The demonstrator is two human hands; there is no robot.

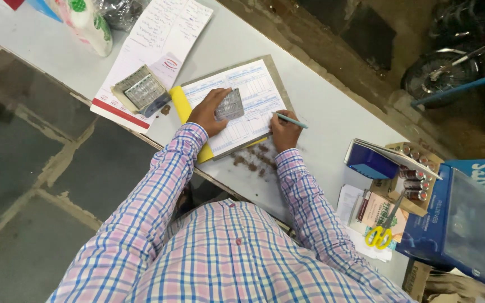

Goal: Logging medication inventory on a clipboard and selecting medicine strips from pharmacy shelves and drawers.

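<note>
My left hand [209, 112] rests on a printed bill book [254, 84] and holds a silver blister strip of tablets [230, 105] against the page. My right hand [284, 132] grips a light blue pen [292, 120] with its tip on the book's right side. The book has a yellow cover edge [181, 104] and lies on a brown backing board on the white counter [321, 106]. Both arms wear a checked shirt.
A stack of blister strips [141, 90] lies on a handwritten sheet [158, 39] to the left. At right sit a blue box [369, 163], a carton of small vials [416, 179], yellow-handled scissors [380, 235] and a dark blue machine [467, 224]. Brown stains [254, 160] mark the counter's near edge.
</note>
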